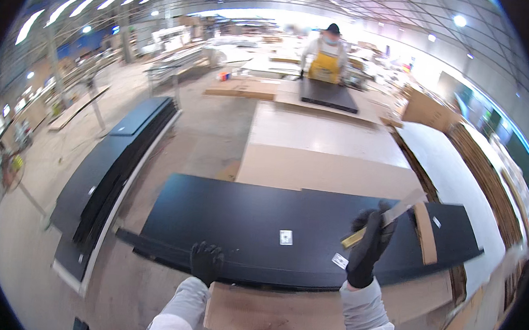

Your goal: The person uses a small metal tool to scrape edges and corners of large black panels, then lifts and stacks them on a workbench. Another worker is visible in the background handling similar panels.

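Before me lies a long black panel [242, 223], its near edge facing me and one white label [285, 237] near its middle. My left hand [207, 260], in a black glove, rests at the panel's near edge with nothing seen in it. Raised over the right part of the panel, my gloved right hand [371, 246] is closed around a flat, pale strip-like tool [404, 206] with a yellowish end; its exact kind cannot be told. Another white label [340, 261] lies just left of that wrist. A brown cardboard strip [426, 234] crosses the panel farther right.
Cardboard sheets [328, 169] extend beyond the panel. Stacked dark panels [107, 177] stand at the left, and stacked sheets with a white top [456, 178] at the right. A person [325, 61] in a yellow apron stands across the table behind a black panel [328, 96].
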### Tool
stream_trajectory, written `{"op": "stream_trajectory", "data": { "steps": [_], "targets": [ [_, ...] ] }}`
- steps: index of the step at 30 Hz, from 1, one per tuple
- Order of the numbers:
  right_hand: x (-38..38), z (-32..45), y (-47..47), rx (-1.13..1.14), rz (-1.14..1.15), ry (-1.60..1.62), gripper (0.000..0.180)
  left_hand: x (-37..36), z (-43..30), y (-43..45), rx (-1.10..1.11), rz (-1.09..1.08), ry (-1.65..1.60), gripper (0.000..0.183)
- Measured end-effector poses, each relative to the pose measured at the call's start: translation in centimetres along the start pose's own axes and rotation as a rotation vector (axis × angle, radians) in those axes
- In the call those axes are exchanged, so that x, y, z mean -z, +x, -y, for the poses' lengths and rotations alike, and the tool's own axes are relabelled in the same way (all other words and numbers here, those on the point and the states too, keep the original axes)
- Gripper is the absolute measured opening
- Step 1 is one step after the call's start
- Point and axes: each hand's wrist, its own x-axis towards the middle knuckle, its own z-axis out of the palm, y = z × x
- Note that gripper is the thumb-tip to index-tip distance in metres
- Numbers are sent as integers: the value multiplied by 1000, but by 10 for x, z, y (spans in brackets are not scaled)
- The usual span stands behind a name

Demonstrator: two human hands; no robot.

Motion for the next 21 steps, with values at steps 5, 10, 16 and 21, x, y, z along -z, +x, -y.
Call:
{"op": "stream_trajectory", "data": {
  "steps": [5,10,16,21],
  "targets": [
    [-31,-43,-7,-569,731,-133,16,3,-4,-3,67,35,24,25],
    [14,-109,-128,-1097,1128,-297,34,4,-3,-1,93,56,35,26],
    [70,-123,-173,-1280,1231,-209,33,6,-2,2,52,27,20,24],
    [83,-123,-172,-1239,1133,-182,34,0,1,1,37,59,-9,24]
  ]
}}
